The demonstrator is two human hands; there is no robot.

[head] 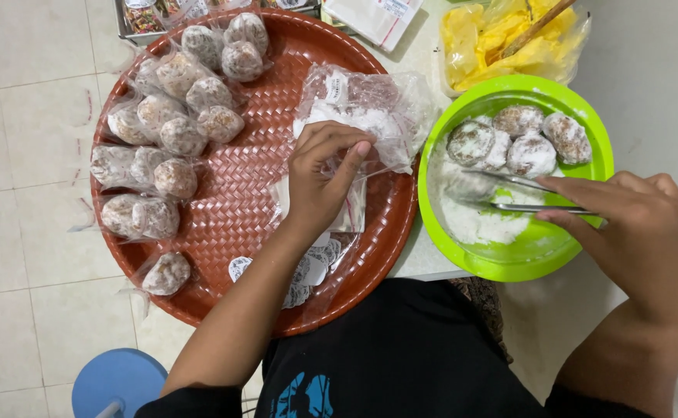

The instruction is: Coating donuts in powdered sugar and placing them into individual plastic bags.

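Packets of powdered balls (170, 128), each in clear wrap, lay over the left half of the round red woven tray (277, 77), w/ one lone packet (166, 273) near its lower-left rim. Left hand (320, 182) sat at tray centre-right, fingers pinched together on the mouth of a small clear bag (354, 205); a pile of more clear bags (370, 104) lay just above it, and small round stickers (308, 272) below it near the tray's lower rim. Right of the tray, touching its edge, stood a green bowl (587, 116) w/ white powder and approx. five coated balls (521, 139) at its top. Right hand (641, 224), at the bowl's right rim, was clamped on metal tongs (525, 195), tips down in the powder, left of centre. Above the bowl: a bag of yellow pieces (486, 39).
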